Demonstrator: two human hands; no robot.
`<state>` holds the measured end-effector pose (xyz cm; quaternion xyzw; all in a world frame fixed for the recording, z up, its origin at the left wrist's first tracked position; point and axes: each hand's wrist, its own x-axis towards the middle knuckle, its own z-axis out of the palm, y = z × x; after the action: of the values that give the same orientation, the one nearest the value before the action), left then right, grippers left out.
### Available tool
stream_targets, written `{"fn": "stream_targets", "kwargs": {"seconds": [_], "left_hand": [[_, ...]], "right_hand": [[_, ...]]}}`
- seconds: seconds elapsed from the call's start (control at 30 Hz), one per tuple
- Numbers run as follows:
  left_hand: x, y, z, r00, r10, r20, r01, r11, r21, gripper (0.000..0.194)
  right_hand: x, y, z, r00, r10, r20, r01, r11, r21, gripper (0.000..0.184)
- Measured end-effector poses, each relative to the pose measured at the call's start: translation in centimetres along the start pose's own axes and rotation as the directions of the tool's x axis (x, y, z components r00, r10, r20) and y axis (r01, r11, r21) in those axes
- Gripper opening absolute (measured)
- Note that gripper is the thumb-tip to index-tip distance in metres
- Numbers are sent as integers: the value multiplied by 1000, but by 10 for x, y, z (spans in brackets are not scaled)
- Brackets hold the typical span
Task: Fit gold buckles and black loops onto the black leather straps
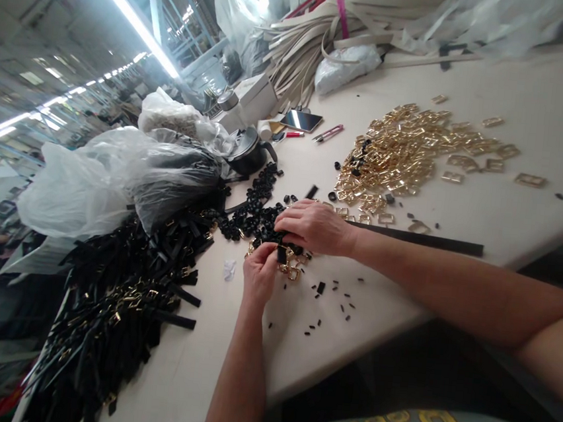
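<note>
My left hand (259, 272) is closed, its thumb and forefinger pinching a short black strap (282, 255) beside a gold buckle. Bent over from the right, my right hand (316, 227) has its fingers curled on the same strap, hiding its middle; a black end pokes out beyond the knuckles. Both hands are close together above the table. Around the fingertips lies a heap of small black loops (256, 212). Some gold buckles (294, 273) rest under and beside the hands.
A large pile of gold buckles (401, 156) spreads at the back right. Black straps with buckles (123, 302) cover the left side. A long black strip (423, 240) lies beyond my right forearm. A black mug (248, 151), a phone (301, 120) and thread snips (329, 133) stand further back.
</note>
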<state>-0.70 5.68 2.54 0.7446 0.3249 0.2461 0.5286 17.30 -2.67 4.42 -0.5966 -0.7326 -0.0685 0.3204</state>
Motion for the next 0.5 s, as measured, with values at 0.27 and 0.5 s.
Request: {"fn": "stream_targets", "kwargs": {"seconds": [0.27, 0.5], "left_hand": [[4, -7, 9, 984, -159, -85, 102, 880, -464, 31], [0, -3, 14, 994, -101, -33, 76, 895, -439, 30]], "right_hand": [[-3, -3, -1, 948, 263, 180, -295, 938, 181, 29], [-3, -12, 17, 882, 394, 258, -445, 518, 730, 40]]}}
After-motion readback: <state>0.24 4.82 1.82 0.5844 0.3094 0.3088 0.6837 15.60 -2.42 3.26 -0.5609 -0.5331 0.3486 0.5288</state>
